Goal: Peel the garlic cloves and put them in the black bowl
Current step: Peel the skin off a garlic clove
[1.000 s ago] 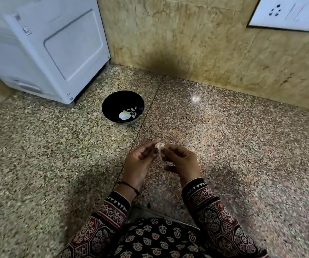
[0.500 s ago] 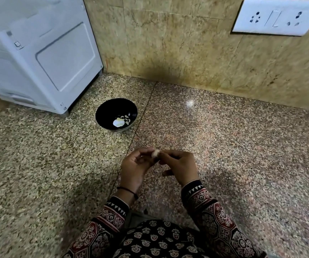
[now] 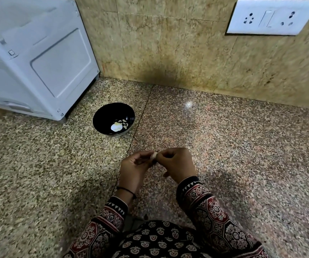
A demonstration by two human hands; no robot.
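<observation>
Partway through: pinching one garlic clove [image 3: 154, 155] for peeling.
Grips the clove between the curled fingertips of the left hand [image 3: 133, 170] and right hand [image 3: 176, 164], above the granite counter [image 3: 243, 146], well apart from the black bowl [image 3: 101, 116]. Cannot tell how much skin is off. Inside the bowl already: several peeled cloves [image 3: 124, 123] and a larger white lump [image 3: 116, 127]. Still to do, judging by this: finishing the skin, dropping the clove in. No other unpeeled garlic in view.
</observation>
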